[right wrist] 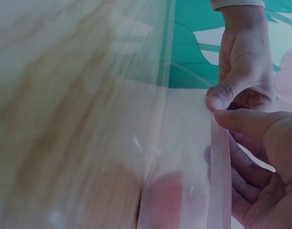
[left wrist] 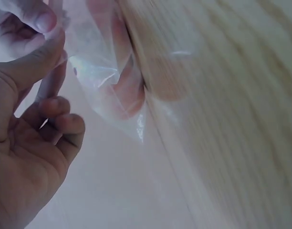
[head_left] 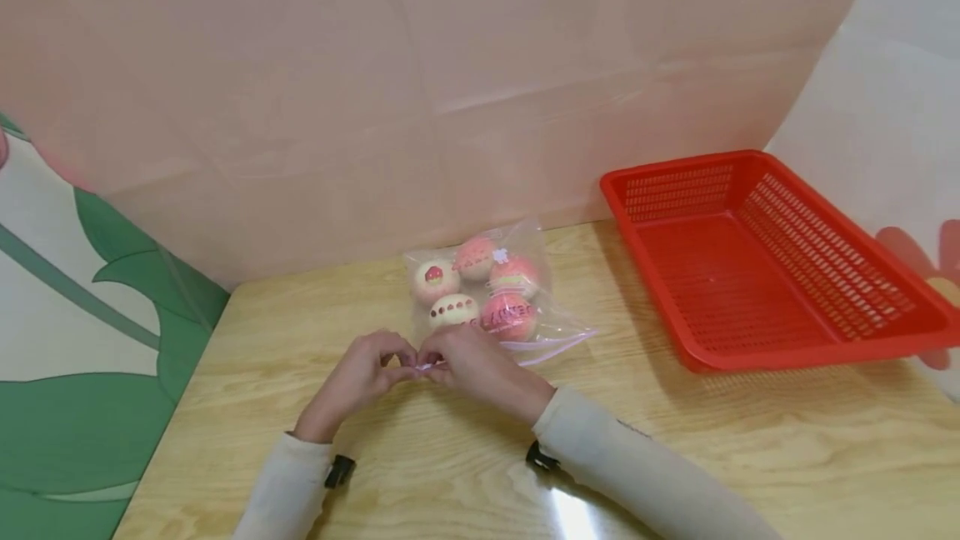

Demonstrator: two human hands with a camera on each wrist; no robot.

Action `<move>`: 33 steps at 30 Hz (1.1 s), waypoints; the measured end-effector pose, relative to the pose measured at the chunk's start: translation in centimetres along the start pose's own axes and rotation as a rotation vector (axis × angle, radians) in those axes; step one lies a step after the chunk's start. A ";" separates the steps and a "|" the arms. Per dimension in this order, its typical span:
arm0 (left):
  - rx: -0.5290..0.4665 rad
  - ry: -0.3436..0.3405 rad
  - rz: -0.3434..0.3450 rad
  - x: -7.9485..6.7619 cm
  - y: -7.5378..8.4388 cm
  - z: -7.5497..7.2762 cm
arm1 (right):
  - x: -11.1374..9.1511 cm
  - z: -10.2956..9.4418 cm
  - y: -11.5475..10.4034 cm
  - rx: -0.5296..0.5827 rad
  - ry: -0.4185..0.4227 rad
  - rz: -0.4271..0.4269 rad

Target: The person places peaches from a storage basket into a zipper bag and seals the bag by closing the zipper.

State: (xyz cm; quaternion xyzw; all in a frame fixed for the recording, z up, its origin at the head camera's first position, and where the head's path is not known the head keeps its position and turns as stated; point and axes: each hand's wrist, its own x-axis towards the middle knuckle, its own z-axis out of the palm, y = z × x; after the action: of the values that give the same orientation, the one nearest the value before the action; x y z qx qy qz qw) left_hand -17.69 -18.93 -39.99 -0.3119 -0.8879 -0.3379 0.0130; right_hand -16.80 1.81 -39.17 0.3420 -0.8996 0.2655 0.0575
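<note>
A clear zip bag lies flat on the table, holding several round pink and cream balls that look like toy buns. Its pink zip edge runs along the side nearest the person. At the left end of that edge, the left hand pinches the strip between thumb and forefinger, its other fingers loosely curled in the left wrist view. Right beside it the right hand pinches the same strip, thumb tip nearly meeting the left thumb. The zip's right part curves away from the hands and looks slightly parted.
A red plastic basket with slotted walls stands at the right of the wooden table. A pinkish sheet covers the wall behind the bag. Black straps show at the wrists.
</note>
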 end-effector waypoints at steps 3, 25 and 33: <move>0.017 0.043 0.023 0.0 0.0 0.0 | 0.0 -0.3 0.1 0.017 -0.006 0.020; 0.000 0.057 0.026 0.1 0.6 0.3 | -0.2 -2.0 1.4 -0.006 -0.013 0.056; 0.003 0.097 0.019 0.2 1.0 0.4 | -0.5 -2.0 1.4 -0.016 -0.012 0.051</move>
State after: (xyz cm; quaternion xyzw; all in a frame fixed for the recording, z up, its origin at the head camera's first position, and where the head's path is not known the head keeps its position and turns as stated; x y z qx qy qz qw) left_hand -17.24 -17.99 -39.71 -0.3035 -0.8837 -0.3513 0.0596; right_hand -17.51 4.03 -38.22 0.3199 -0.9106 0.2574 0.0480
